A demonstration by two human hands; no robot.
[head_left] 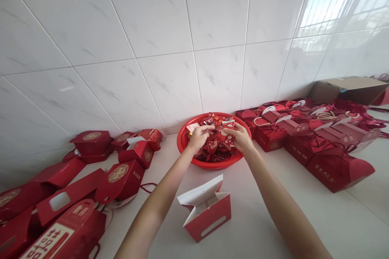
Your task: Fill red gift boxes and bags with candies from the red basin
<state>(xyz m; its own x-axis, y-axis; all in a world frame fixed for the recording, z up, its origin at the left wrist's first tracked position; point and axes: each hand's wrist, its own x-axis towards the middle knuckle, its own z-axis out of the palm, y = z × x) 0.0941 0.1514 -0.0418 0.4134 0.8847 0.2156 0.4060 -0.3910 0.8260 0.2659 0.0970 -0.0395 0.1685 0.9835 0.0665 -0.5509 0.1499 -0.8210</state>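
A red plastic basket (214, 165) against the wall is heaped with small, shiny red sweet packets (214, 144). Over its left side, my left hand (199, 137) reaches in with fingers stretched and slightly apart; a pale packet (192, 128) lies beside it. My right hand (242, 139) is at the basket's right side, its fingertips closed on a red sweet packet (226, 139). Between my forearms, nearer to me, stands a red paper gift box (209, 218). Its top is open, showing white inner walls, and no hand touches it.
Several red gift boxes (121, 180) with cord handles crowd the left side. More red and pink boxes (330, 166) stand in rows at the right. Behind them sits an open brown cardboard box (352, 89). A white tiled wall (164, 81) rises along the back.
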